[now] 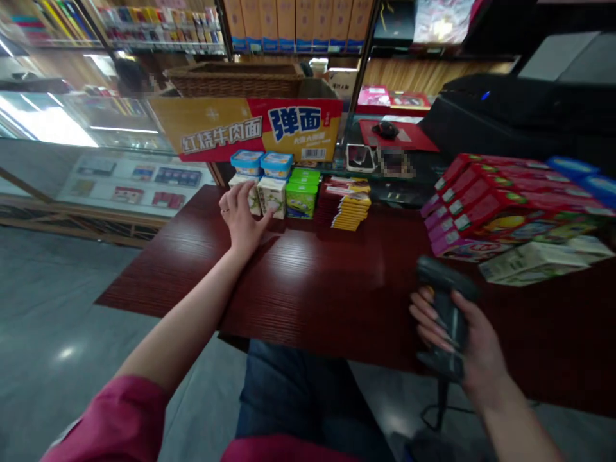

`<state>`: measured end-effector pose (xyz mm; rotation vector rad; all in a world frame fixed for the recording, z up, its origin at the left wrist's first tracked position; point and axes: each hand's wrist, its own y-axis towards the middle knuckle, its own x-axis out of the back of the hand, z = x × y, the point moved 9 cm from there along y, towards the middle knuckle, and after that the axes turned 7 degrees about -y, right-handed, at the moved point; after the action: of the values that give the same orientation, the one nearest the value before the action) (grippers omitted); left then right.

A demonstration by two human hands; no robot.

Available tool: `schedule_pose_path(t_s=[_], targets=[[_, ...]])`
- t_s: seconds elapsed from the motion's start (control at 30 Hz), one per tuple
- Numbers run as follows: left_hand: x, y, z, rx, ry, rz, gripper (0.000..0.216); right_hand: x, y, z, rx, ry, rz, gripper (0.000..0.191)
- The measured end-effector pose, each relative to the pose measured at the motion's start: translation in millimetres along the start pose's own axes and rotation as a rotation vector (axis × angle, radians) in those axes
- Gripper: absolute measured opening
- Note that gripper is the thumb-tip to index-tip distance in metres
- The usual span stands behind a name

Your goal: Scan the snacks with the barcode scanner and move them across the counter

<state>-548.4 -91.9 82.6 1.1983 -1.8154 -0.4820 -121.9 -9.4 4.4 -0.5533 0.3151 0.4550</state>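
Note:
My right hand (474, 340) is wrapped round a dark barcode scanner (452, 321), its head tilted over the counter's near right part. My left hand (243, 215) reaches across the counter (289, 276) with thumb and fingers apart. It is at the front of a pair of white-and-green cartons (273, 197); whether the fingertips touch them I cannot tell. Two blue-lidded tubs (276, 165) show above and behind the cartons. To their right stand green boxes (302, 199) and a stack of yellow and dark red packets (350, 212).
Behind the goods is a noodle carton (308, 128) with a wicker basket (235, 80) in it. Red and purple boxes (510, 205) are piled on the right, with white-green cartons (539, 262) in front. A black mouse (386, 129) lies on a red mat. The scanner's cable hangs below the counter edge.

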Motion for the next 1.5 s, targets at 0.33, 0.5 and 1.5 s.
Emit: schedule_pose_path(t_s=[0.33,0.5,1.5], targets=[[-46,9,-3,-0.029,0.035,0.29,0.072,-152,74,-34,-0.176,-0.058,0.576,0.025],[-34,11,0,0.116,-0.331,0.24,0.059,-169,94,-31,-0.194,-0.038,0.593,0.026],[-94,-38,-8,0.577,-1.011,0.335,0.043,-158,90,-35,-0.112,-0.085,0.782,0.034]])
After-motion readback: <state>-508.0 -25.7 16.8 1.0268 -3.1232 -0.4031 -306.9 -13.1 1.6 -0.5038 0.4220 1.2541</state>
